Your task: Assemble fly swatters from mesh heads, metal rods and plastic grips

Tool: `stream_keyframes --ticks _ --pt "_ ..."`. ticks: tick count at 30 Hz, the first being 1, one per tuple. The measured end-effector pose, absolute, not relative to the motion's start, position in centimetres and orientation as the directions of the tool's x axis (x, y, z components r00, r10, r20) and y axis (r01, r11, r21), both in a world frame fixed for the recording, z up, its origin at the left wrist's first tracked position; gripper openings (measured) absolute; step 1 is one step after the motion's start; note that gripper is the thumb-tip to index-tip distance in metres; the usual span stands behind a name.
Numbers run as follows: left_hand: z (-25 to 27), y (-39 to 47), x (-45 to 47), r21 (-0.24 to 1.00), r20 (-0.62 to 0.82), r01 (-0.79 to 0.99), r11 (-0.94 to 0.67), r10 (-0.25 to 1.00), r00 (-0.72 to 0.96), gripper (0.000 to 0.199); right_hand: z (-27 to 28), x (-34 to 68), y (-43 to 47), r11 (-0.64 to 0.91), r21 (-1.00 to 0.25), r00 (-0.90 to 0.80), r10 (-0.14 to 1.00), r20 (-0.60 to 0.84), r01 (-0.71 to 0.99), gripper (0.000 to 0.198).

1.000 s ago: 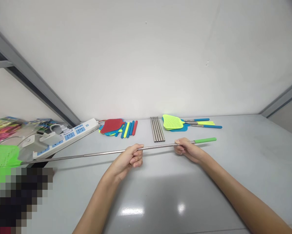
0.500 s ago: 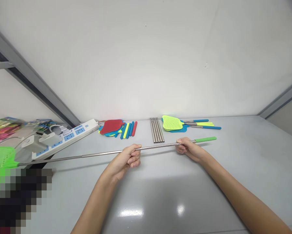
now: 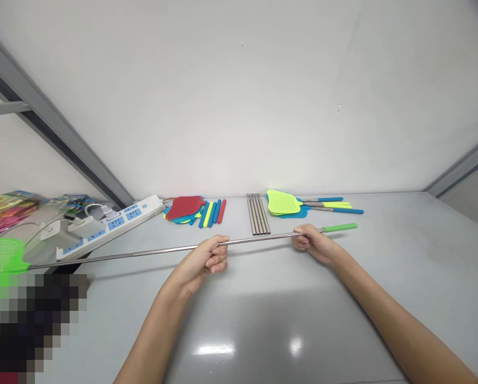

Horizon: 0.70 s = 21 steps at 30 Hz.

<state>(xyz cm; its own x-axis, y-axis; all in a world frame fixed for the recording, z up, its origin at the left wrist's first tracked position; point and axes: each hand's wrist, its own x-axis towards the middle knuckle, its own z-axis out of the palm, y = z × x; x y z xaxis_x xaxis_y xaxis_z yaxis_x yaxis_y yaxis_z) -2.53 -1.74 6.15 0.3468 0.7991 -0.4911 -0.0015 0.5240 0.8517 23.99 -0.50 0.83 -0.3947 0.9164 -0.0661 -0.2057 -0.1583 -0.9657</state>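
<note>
A green fly swatter (image 3: 254,239) with a long extended metal rod stretches across the view, held above the table in both hands. Its green mesh head is at the far left, cut off by the frame edge, and its green grip points right. My left hand (image 3: 209,257) is closed round the middle of the rod. Farther right, my right hand (image 3: 313,241) pinches the rod just short of the grip. Behind the rod lie several metal tubes (image 3: 258,214) side by side. Beyond my right hand rest finished-looking swatters (image 3: 284,204) with yellow and blue heads.
Loose swatter heads (image 3: 185,207), red on top, lie at the back beside several coloured grips (image 3: 212,213). A white power strip (image 3: 114,224) with plugged-in adapters stands at left, near plastic-bagged items (image 3: 10,213). The grey table (image 3: 270,330) meets a white wall behind.
My right hand has shifted slightly right along with the green grip, while my left hand has moved slightly left. Both hands still hold the rod.
</note>
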Motion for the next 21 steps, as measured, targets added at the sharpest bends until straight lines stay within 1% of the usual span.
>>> stream_keyframes --ticks 21 --pt "6.12 -1.61 -2.82 0.854 -0.487 0.003 0.521 0.796 0.359 0.039 0.84 24.41 -0.32 -0.158 -0.970 -0.394 0.916 -0.074 -0.184 0.038"
